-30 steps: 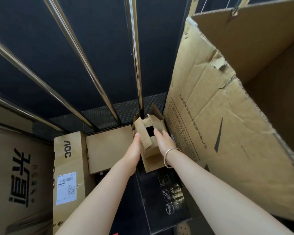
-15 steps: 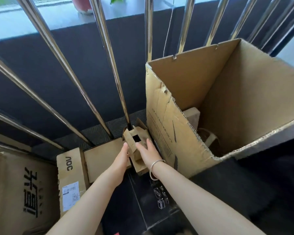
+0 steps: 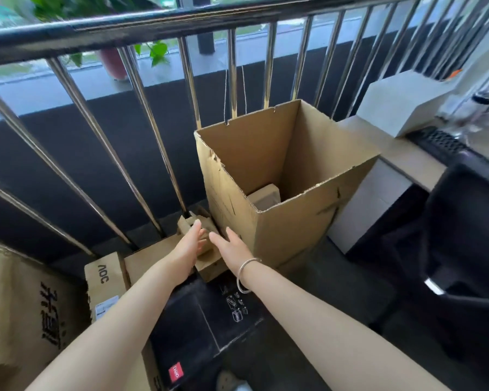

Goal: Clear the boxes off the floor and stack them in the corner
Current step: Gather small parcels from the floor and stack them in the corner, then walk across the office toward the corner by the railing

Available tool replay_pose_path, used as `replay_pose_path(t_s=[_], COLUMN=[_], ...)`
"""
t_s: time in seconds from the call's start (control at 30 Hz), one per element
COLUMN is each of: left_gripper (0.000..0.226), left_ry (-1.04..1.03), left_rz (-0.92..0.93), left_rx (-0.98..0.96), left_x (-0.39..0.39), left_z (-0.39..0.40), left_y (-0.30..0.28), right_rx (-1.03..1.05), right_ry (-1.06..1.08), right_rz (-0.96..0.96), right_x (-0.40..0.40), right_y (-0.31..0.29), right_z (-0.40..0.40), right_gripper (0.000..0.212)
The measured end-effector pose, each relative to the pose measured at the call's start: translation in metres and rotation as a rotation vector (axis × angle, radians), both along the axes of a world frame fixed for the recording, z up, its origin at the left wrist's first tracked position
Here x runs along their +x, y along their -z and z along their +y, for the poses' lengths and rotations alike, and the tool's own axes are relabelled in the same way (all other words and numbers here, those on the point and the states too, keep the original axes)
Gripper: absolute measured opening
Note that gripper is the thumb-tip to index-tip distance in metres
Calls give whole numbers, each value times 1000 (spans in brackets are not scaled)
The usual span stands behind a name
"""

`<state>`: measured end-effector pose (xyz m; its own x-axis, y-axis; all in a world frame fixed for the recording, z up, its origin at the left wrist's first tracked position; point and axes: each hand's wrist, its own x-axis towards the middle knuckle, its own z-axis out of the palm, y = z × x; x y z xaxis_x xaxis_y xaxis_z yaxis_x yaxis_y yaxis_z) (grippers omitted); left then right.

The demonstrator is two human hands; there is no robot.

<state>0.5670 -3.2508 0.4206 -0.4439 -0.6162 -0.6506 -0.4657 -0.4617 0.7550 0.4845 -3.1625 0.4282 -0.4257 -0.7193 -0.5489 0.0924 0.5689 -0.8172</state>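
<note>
The head view looked down at a corner by a metal railing, where we saw both of a person's bare arms reaching forward. The left hand had straight, relaxed fingers laid against the left side of a small cardboard box, gripping nothing. The right hand, with a silver bangle on its wrist, was likewise released, fingers straight, hovering just at the box's right side; we could not tell whether it touched the cardboard. The small cardboard box stood with its flaps open, wedged between the railing's foot and a tall open carton, resting partly on a flat black box printed with white handling symbols and a red label. The tall open carton stood upright against the railing, torn along its left rim, with a pale piece of packing inside at the bottom. To the left lay a brown AOC box beside a flat cardboard sheet, and further left a large carton with black characters. On the right we saw a desk carrying a pale grey box and a dark keyboard, with a black chair near it. A potted plant stood beyond the railing.
</note>
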Motion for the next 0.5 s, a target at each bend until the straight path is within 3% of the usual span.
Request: replay_pose_path(t_s=[0.2,0.5], left_gripper=[68,64], left_ry=[101,562], left_rz=[82,220], left_rx=[-13,-54], left_x=[-11,-55], left_z=[90,319], left_y=[-31,-70], right_rx=[-48,-83], right_ry=[154,566], right_rz=[54,126], right_x=[7,13], right_y=[-29,-81], right_z=[116,359], right_gripper=[73,69])
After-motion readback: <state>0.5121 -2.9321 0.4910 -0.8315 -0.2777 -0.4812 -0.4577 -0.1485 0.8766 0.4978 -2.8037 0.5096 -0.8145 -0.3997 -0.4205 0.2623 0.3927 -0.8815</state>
